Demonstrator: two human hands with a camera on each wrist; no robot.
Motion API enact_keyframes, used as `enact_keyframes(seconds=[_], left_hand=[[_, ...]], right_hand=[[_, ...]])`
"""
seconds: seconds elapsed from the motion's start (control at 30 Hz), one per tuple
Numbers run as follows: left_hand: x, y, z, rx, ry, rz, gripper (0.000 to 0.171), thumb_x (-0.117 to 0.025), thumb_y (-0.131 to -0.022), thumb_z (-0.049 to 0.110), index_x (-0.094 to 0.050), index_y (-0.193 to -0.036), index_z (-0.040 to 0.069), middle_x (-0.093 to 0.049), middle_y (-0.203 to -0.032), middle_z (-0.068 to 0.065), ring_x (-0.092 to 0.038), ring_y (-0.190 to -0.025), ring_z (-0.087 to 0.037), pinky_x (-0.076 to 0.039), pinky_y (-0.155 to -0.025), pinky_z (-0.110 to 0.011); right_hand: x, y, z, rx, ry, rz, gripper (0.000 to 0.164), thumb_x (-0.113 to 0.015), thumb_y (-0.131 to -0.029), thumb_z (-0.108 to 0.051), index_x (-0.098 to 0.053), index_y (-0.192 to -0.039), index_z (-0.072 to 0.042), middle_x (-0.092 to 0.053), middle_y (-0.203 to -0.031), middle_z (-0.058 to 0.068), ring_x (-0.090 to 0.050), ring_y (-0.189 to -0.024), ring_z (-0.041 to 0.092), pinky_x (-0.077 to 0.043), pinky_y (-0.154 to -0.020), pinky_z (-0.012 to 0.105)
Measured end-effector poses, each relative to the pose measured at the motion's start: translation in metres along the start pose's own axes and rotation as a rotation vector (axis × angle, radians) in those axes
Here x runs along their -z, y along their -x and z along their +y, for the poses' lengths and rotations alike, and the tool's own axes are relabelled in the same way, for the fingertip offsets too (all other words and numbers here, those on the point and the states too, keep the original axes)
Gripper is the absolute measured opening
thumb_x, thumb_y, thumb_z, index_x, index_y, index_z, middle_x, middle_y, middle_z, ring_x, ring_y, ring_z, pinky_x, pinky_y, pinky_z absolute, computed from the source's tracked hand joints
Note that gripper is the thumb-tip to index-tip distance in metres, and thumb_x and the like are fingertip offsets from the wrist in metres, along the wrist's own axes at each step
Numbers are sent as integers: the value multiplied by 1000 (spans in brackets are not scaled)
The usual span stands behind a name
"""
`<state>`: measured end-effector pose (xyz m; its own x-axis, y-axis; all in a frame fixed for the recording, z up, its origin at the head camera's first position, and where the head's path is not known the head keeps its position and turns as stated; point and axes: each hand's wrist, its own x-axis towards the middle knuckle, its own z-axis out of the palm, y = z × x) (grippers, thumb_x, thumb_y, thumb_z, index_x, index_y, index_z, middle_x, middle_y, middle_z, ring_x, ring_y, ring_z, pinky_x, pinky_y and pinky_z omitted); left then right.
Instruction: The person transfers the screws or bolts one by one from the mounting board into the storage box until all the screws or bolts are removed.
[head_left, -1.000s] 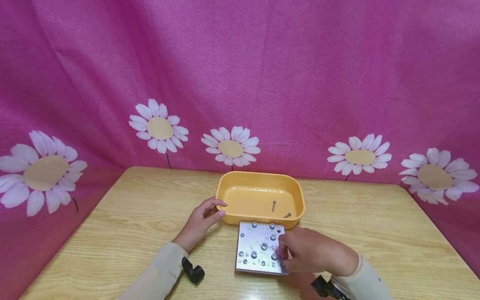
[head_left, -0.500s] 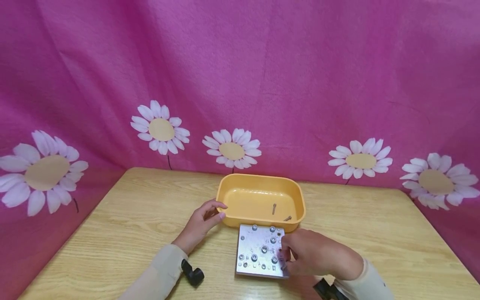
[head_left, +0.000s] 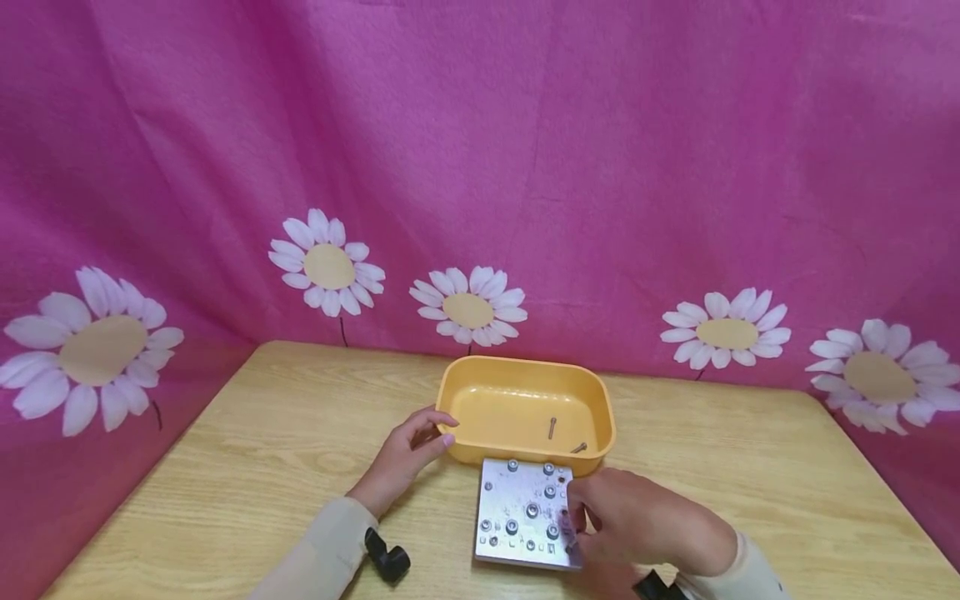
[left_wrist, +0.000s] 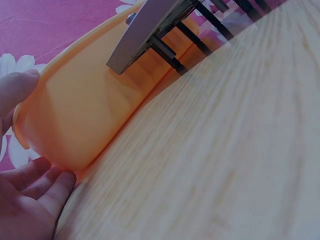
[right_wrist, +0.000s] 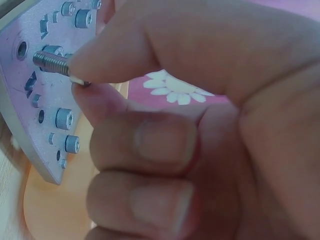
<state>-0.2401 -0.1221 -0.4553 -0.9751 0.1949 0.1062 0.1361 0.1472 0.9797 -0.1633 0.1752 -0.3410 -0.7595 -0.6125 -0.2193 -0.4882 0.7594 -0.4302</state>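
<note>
In the person's right hand [head_left: 645, 521] we see a screw [right_wrist: 52, 62] pinched between the thumb and a finger, with the other fingers folded in toward the palm. Its threaded end points at the metal plate [head_left: 501, 500], close to one of the plate's round holes (we cannot tell whether it touches the surface). The plate sits just in front of the tub, on the near side, with several bolts [right_wrist: 64, 118] standing in it, their round heads showing on top. From the left wrist we can see long threaded shafts below it and the plate raised above the table [head_left: 240, 500].

The left hand [head_left: 408, 457] is partly closed and holds the left end of the yellow tub [head_left: 495, 417], with one fingertip over the rim and other fingers against the outer wall. Inside the tub we find two loose screws [head_left: 552, 428], one near the middle of the right half and one near the front right corner.

Both arms wear pale sleeves [head_left: 322, 546], with black clips [head_left: 387, 558] near the wrists. Behind the table hangs a pink cloth [head_left: 585, 150] printed with large white flowers [head_left: 468, 310].
</note>
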Motion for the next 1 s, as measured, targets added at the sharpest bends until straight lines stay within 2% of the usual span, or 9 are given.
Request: enact_keyframes(seconds=[0.1,0.4,0.67,1.0], left_hand=[[0,1,0,1,2,-1,22,-69,-90,27,-64,-112,23,-53,-137,0,-46,-122,-20,-32,-110,-47],[0,0,1,6,-5,0,23,-69,-90,27,-64,-112,22,-50,-139,0,-44,-127,-21,-31,-111,-48],[1,0,-2,-3,-14,-10,25,-70,-89,26,-64,-113,22,-55,-131,0,-50,-112,-20,-38,-105,-41],[0,-1,-2,-18,23,-15,24,-71,-89,24,-65,-112,20,-54,-131,-2,-49,-111,-21,-38,-105,-41]], right_hand=[[-1,0,0,-19,1,-2,15,-70,-76,-12,-61,-80,-24,-51,-68,-9,-47,-62,8,-41,-53,24],[-1,0,3,47,4,39,16,-69,-76,-11,-61,-79,-24,-49,-66,-11,-45,-60,5,-40,-51,22],[-2,0,2,64,21,55,14,-69,-76,-12,-61,-81,-23,-48,-67,-11,-44,-61,4,-39,-53,22],[2,-1,6,127,-19,63,18,-70,-76,-11,-60,-79,-25,-46,-62,-12,-41,-57,1,-36,-50,19]])
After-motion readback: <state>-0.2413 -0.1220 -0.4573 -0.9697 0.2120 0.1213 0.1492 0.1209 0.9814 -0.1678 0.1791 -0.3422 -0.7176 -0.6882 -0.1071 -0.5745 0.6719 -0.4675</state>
